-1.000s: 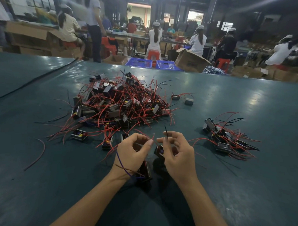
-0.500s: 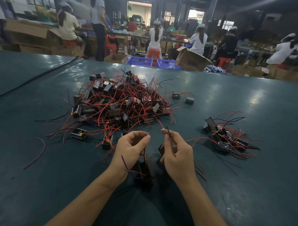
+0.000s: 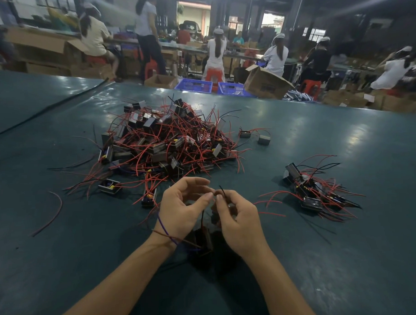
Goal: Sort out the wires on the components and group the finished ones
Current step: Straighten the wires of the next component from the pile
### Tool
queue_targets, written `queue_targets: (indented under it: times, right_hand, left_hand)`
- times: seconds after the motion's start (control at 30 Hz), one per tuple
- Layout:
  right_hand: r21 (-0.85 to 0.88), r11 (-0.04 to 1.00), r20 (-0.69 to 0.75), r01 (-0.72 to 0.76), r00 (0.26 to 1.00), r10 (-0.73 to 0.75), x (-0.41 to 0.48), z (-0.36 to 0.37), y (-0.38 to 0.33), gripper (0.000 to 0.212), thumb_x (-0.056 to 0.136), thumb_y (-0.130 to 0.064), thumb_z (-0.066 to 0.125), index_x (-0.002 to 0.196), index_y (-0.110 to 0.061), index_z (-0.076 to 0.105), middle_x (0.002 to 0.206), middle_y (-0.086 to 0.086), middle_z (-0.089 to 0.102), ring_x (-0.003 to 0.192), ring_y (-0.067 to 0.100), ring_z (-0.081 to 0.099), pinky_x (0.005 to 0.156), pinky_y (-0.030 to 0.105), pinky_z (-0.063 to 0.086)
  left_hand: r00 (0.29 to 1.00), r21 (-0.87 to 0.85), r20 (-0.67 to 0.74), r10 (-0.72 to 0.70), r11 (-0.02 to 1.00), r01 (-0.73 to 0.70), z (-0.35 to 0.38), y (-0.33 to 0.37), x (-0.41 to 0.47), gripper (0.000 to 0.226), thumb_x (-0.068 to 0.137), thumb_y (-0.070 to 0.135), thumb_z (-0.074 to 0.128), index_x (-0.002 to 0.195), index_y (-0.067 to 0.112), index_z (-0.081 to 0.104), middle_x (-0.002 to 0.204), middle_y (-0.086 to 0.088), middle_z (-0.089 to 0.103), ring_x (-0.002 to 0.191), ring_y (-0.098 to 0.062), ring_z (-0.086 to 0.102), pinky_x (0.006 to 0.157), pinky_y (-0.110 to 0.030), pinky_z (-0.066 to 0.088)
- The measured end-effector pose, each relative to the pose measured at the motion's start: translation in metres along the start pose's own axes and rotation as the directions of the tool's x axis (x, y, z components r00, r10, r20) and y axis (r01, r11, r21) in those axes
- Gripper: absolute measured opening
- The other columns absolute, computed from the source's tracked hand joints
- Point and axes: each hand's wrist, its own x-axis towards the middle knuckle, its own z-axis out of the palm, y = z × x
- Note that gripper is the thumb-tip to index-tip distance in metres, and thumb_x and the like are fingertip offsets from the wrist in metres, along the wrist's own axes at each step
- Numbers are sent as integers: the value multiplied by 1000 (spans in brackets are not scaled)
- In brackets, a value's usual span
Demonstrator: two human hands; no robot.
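My left hand [image 3: 183, 210] and my right hand [image 3: 237, 217] meet above the green table [image 3: 64, 256], fingertips almost touching. My right hand pinches a thin black wire [image 3: 223, 192] that sticks up past its thumb. My left hand pinches a dark wire running down to a small dark component [image 3: 200, 239] that hangs between my wrists; a purple wire loops over my left wrist. A big tangled pile of components with red wires [image 3: 164, 144] lies just beyond my hands. A smaller group of components [image 3: 314, 191] sits to the right.
A loose red wire [image 3: 51, 214] lies at the left. Two single components [image 3: 264, 139] rest behind the big pile on its right. Beyond the table's far edge are blue crates [image 3: 195, 85], a cardboard box [image 3: 265, 83] and several seated people.
My hands have drawn slightly closer together, fingertips nearly meeting. The hanging component stays between my wrists. Both piles are unmoved.
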Motion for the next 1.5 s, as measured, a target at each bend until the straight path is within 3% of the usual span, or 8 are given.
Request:
queue_targets:
  times: [0.17, 0.43, 0.7, 0.83, 1.1, 1.2, 1.27, 1.5]
  right_hand:
    - [129, 990, -4, -62, 998, 63, 2, -2, -7, 20, 98, -13, 56, 89, -10, 74, 75, 12, 70, 73, 36, 64, 68, 52, 54]
    - [205, 969, -35, -140, 988, 150, 5, -2, -9, 16, 89, -11, 69, 75, -5, 75, 69, 16, 71, 63, 23, 64, 63, 44, 54]
    - [217, 967, -77, -134, 985, 154, 2, -1, -10, 16, 91, -10, 66, 77, -3, 72, 69, 12, 69, 64, 19, 64, 63, 37, 55]
    - [208, 971, -124, -113, 982, 141, 3, -1, -9, 17, 92, -12, 66, 76, -10, 72, 68, 6, 70, 62, 14, 65, 61, 30, 56]
    - [146, 985, -167, -91, 979, 115, 3, 1, -4, 10, 94, -27, 64, 85, -24, 63, 69, -8, 68, 61, 15, 64, 61, 36, 58]
    - [221, 970, -133, -101, 982, 133, 5, -2, 3, 3, 99, -30, 52, 99, -32, 54, 64, -10, 53, 52, 8, 47, 51, 37, 45]
    - [191, 979, -135, -71, 986, 98, 6, -5, 5, 16, 103, -26, 44, 99, -36, 56, 66, -10, 51, 52, 9, 43, 51, 35, 39]
    - [54, 999, -167, -5, 986, 14, 6, -9, 5, 20, 100, -22, 51, 107, -40, 54, 87, -12, 68, 64, 12, 64, 57, 29, 55]
  left_hand:
    - [999, 13, 26, 41, 999, -41, -2, 3, -1, 30, 75, 0, 78, 97, 19, 68, 86, 4, 76, 82, -12, 73, 73, -19, 55]
    - [996, 78, 83, 41, 996, -47, 0, 6, -6, 46, 80, -7, 72, 112, 25, 65, 91, 9, 76, 79, -9, 72, 72, -18, 56]
    - [993, 110, 119, 10, 994, -23, -1, 4, -5, 34, 78, 1, 77, 100, 27, 69, 88, 9, 74, 78, -11, 72, 71, -22, 57]
    - [988, 57, 143, -51, 997, 43, -1, 1, -4, 27, 77, -1, 77, 95, 19, 72, 85, 2, 76, 81, -15, 74, 73, -25, 58]
    - [988, 134, 145, -51, 991, 31, 1, 1, -3, 18, 81, 1, 74, 89, 17, 74, 78, 1, 76, 72, -11, 72, 69, -23, 57]
    - [993, 164, 87, -75, 985, 60, 1, 1, -3, 16, 85, 1, 70, 83, 17, 72, 68, 3, 71, 60, -8, 68, 63, -20, 55]
    - [994, 143, 55, -90, 986, 81, 1, 1, -3, 18, 86, 1, 68, 79, 18, 70, 63, 4, 69, 56, -7, 66, 60, -19, 54]
    - [993, 68, 58, -102, 993, 98, 0, 1, -2, 15, 88, 0, 66, 85, 15, 69, 70, 1, 70, 58, -11, 68, 56, -18, 52]
